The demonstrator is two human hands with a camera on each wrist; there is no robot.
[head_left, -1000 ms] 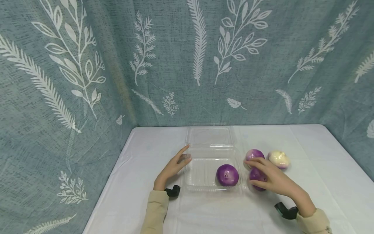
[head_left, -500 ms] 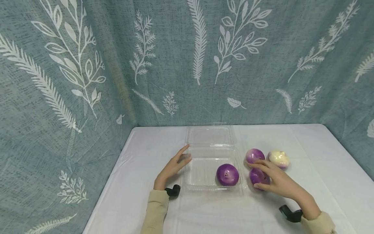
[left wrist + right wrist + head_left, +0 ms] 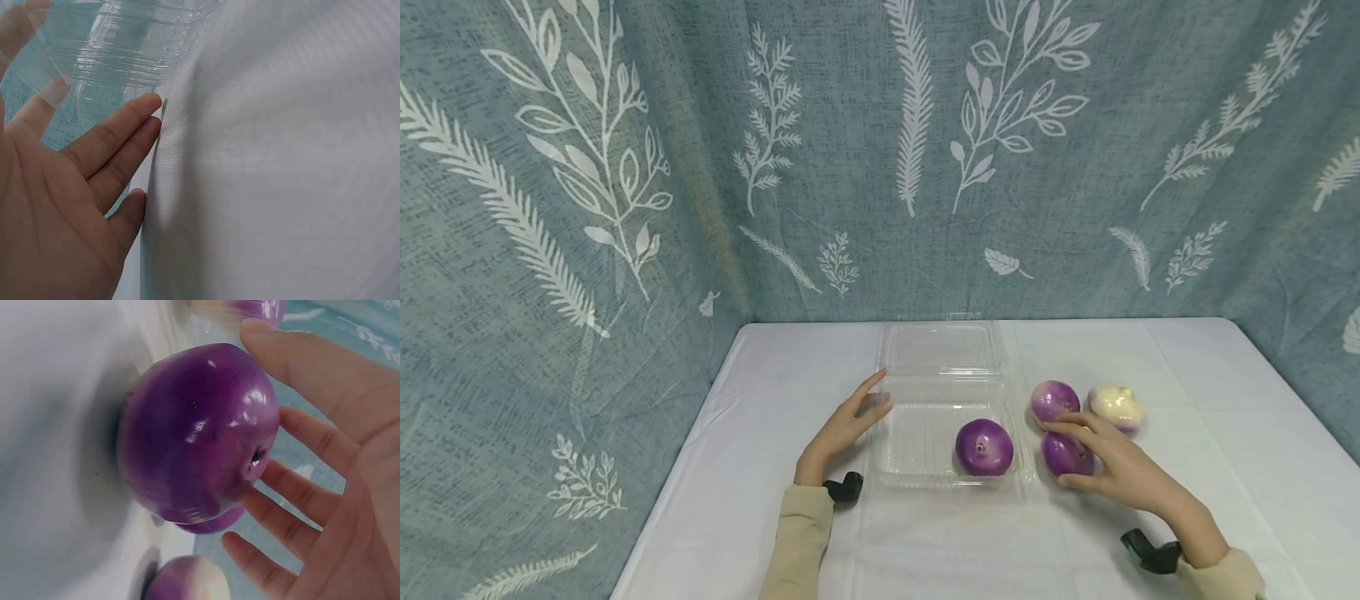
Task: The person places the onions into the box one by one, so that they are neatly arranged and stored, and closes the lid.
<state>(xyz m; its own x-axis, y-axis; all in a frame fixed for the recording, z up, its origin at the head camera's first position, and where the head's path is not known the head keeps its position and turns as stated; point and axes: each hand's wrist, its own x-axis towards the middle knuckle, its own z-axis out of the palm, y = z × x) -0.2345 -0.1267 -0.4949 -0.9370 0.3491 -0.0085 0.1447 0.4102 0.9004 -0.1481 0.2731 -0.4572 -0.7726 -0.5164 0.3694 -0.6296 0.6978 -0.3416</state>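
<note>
Lower centre: one onion (image 3: 984, 447) is contained in an open box (image 3: 916, 446); left hand (image 3: 841, 430) spread; second onion (image 3: 1066, 456) straddled by right hand (image 3: 1108, 461), grip indeterminable.

seen from my head, straight ahead, a grey-green curtain (image 3: 842, 125) spans the upper field as a back wall. to my left, a side panel of like cloth (image 3: 482, 358) meets it at a softly folded corner; to my right, a further panel (image 3: 1292, 308) angles toward me. pale printed motifs include a feathery frond (image 3: 913, 108), an outlined leafy spray (image 3: 1011, 100) and a small single leaf (image 3: 1002, 262). below, a white-covered table (image 3: 760, 400) with rounded far corners adjoins the curtain; its cover shows faint creases. light is soft and diffuse. from my left wrist, the white covering appears blurred, with grey shading.
</note>
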